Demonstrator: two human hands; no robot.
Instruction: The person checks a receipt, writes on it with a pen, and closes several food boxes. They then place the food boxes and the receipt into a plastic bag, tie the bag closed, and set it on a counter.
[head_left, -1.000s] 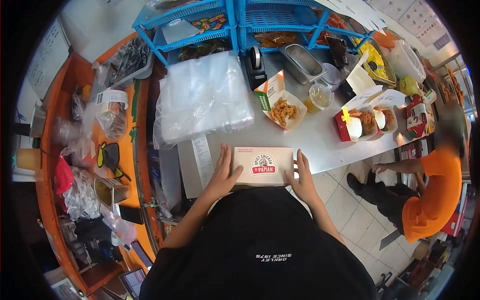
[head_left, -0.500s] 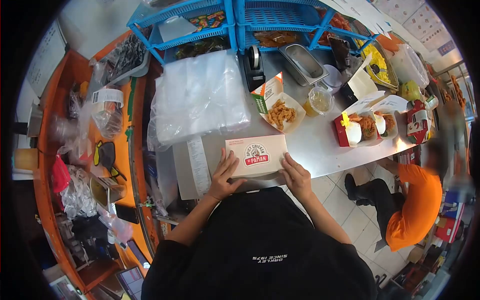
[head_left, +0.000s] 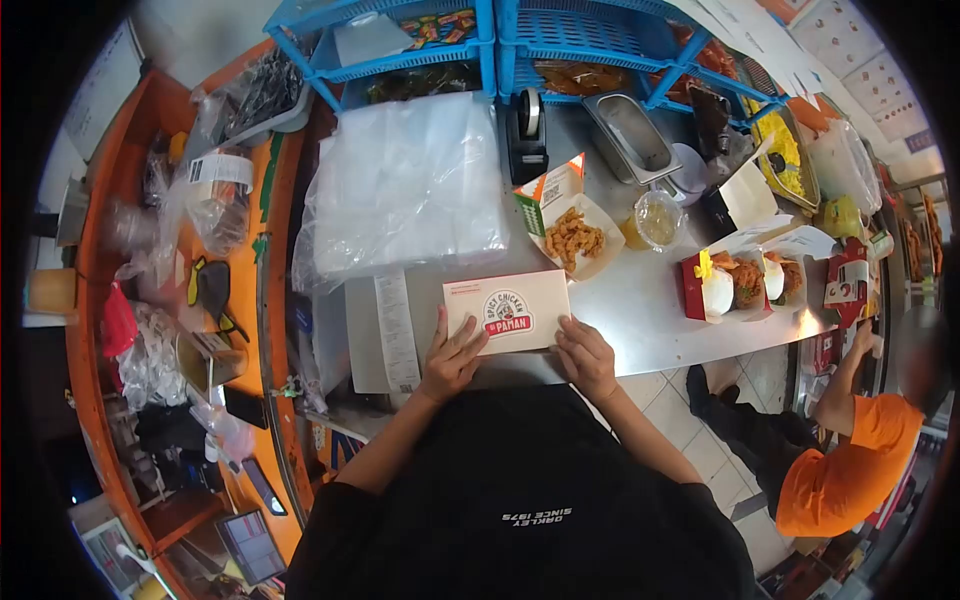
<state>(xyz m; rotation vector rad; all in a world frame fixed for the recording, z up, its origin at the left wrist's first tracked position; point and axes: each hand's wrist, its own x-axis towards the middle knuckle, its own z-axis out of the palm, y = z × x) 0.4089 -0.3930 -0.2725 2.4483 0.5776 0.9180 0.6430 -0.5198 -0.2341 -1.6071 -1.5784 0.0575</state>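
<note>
Between my two hands is a closed cream takeaway box [head_left: 460, 300] with a red "Spicy Chicken" logo on its lid. My left hand [head_left: 453, 362] grips its lower left corner, fingers lying over the lid. My right hand [head_left: 587, 357] holds the right edge, with the thumb side toward me. The box rests at or just over the metal counter; the gap under it cannot be made out. Behind it, an open paper box [head_left: 604, 254] contains fried pieces. A printed receipt [head_left: 396, 330] lies on the counter left of my left hand.
A stack of clear plastic bags [head_left: 405, 190] lies at the back left, beside a tape dispenser [head_left: 528, 140]. A lidded cup [head_left: 655, 222], a steel container [head_left: 630, 135] and open red boxes of chicken [head_left: 740, 285] stand to the right. A person in an orange shirt [head_left: 850, 470] is at right.
My view has shifted a little, so the counter items appear further right. The box stays between my hands, slightly turned. The person in orange has moved right and reaches toward the counter.
</note>
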